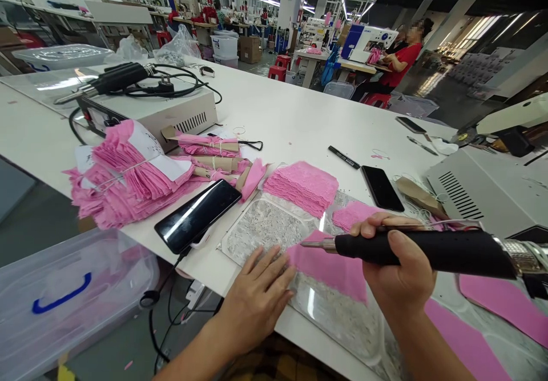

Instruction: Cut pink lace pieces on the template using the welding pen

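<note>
A flat, four-sided pink fabric piece (331,271) is spread on a shiny, grey-speckled sheet (274,221) at the near side of a long white counter (278,124). Over its 10 o'clock part is held the narrow metal tip of a black, cylindrical handheld tool (462,252); whether the fabric is touched by the tip cannot be told. The tool is clamped in the grip of the right hand (402,278), the fingers closed around the black handle. At the fabric's 9 o'clock edge the left hand (261,292) is laid palm down, its grip open and its fingers slightly apart. Outward from the fabric, a thick stack of pink textured fabric pieces (302,187) is placed at 11 o'clock, and a lower pink fabric pile (353,215) at 1 o'clock, with a black-screened smartphone (382,188) just beyond. A black marker (343,157) is seen at 12 o'clock. At 10 o'clock a second dark phone (197,216) is set down near tied pink fabric bundles (132,169). Farther out, a vented grey-white box (192,121) is seen between 10 and 11 o'clock, and a similar vented casing (488,192) at 2 o'clock.
</note>
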Demonstrator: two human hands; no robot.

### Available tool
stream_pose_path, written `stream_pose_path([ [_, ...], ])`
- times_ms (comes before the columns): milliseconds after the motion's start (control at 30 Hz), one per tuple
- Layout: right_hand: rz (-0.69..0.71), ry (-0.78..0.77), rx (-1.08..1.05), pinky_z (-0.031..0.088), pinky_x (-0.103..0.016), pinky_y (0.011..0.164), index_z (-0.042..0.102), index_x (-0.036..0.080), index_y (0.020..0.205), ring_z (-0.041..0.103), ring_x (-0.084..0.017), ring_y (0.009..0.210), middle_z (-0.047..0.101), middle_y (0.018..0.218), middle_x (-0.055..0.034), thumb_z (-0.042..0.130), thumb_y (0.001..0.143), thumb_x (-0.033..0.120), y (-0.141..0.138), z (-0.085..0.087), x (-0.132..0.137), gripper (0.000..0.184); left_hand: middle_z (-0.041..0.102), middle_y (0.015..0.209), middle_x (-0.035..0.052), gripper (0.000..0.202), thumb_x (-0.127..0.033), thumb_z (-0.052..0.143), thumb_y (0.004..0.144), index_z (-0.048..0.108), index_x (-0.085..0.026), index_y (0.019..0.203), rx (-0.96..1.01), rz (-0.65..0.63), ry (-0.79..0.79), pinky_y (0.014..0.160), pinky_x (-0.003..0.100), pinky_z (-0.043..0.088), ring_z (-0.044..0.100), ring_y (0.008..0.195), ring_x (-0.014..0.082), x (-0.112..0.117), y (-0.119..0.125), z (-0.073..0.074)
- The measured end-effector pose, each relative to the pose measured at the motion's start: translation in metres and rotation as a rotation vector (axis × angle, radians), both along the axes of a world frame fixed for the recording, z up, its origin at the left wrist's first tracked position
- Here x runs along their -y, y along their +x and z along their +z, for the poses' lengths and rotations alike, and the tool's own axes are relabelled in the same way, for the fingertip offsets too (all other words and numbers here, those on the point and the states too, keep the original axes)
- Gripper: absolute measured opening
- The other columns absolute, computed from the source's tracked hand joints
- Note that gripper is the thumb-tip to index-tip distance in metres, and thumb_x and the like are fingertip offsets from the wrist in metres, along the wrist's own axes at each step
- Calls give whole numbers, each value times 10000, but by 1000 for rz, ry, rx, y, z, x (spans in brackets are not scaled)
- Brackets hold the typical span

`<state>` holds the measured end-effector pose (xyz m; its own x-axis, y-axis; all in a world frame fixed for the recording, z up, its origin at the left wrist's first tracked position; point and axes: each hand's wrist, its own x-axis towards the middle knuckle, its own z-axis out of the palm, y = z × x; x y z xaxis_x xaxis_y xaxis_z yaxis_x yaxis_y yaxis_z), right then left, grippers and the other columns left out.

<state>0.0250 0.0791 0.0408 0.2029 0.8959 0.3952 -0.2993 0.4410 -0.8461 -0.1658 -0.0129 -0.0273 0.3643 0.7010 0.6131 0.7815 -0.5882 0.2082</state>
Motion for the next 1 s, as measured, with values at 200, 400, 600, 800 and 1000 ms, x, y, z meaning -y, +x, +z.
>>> stream_pose_path([
  [200, 54, -4, -5, 531, -334, 568, 619, 206, 766, 548, -112, 589, 578, 769, 3, 620, 727, 237, -6, -1, 4, 50, 662, 1228, 123, 283, -165, 487, 946, 610, -127, 1198, -18, -3, -28, 1013, 509, 491, 554, 1247, 293, 0, -1, 2],
  [400, 43, -2, -9, 533, -329, 566, 625, 202, 763, 553, -112, 588, 592, 768, 3, 627, 718, 235, -5, -1, 3, 56, 667, 1215, 123, 286, -167, 498, 944, 609, -128, 1205, -6, -6, -33, 1021, 500, 485, 548, 1254, 291, 0, -1, 2],
  [600, 56, 10, -5, 539, -342, 586, 615, 208, 751, 567, -118, 584, 604, 750, 10, 649, 728, 226, -6, -5, 1, 45, 668, 1215, 112, 281, -165, 488, 949, 618, -142, 1197, 30, 5, -19, 1037, 492, 463, 553, 1245, 284, 0, 0, -2],
  [800, 30, -2, -100, 522, -319, 572, 637, 210, 769, 563, -113, 588, 604, 754, 8, 628, 727, 244, -4, 6, 0, 55, 653, 1240, 116, 297, -128, 496, 942, 600, -131, 1220, 1, -21, 11, 1034, 480, 456, 528, 1268, 288, -3, -4, -3],
  [1000, -191, 70, -100, 483, -292, 527, 610, 197, 713, 528, -97, 543, 582, 722, 9, 586, 660, 269, 58, 38, 7, 92, 647, 1244, 121, 344, -79, 534, 912, 588, -132, 1247, 36, -96, 78, 1069, 444, 430, 514, 1287, 275, -10, -11, -5],
])
